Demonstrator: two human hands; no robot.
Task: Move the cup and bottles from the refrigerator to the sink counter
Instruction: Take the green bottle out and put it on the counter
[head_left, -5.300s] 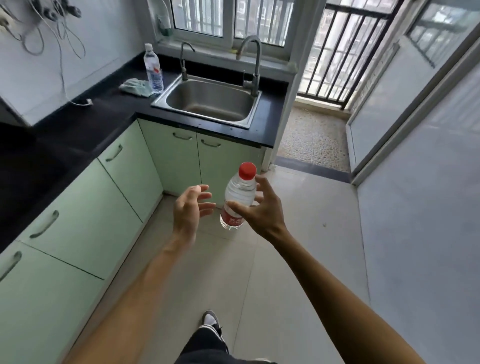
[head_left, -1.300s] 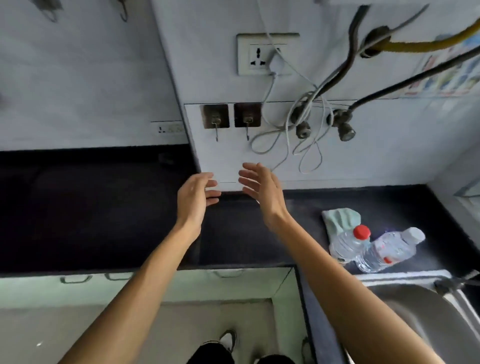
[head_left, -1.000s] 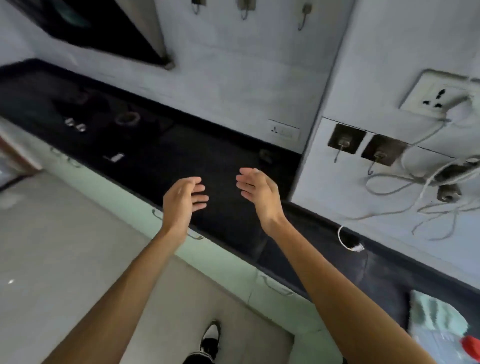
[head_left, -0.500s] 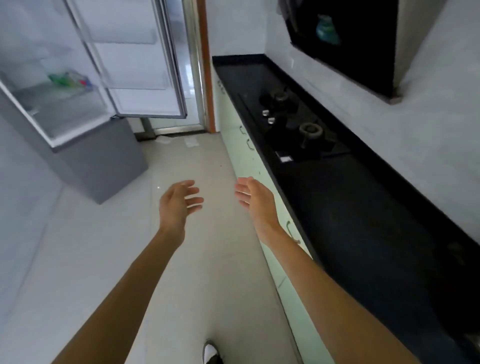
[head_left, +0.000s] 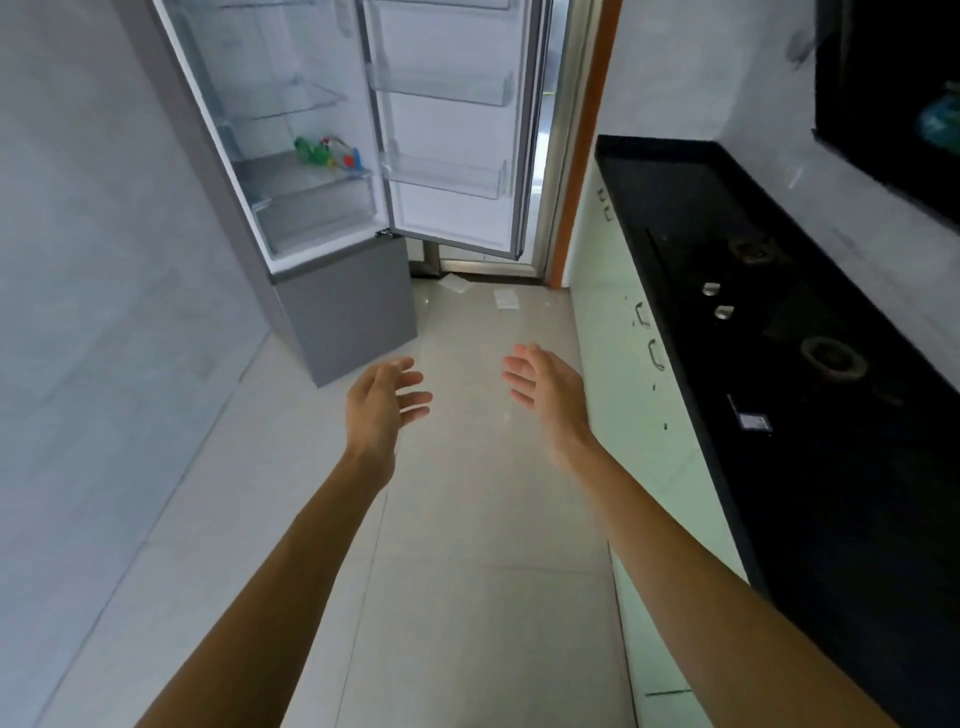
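Green and clear bottles (head_left: 326, 151) | small, blurred | on refrigerator shelf (head_left: 283, 174)

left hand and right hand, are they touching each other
Apart. The head view shows the left hand and right hand held open side by side, with bare floor plainly visible between them.

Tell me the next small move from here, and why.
Probably step toward the open refrigerator and reach for the bottles on its shelf: both the left hand and right hand are open and empty, well short of it.
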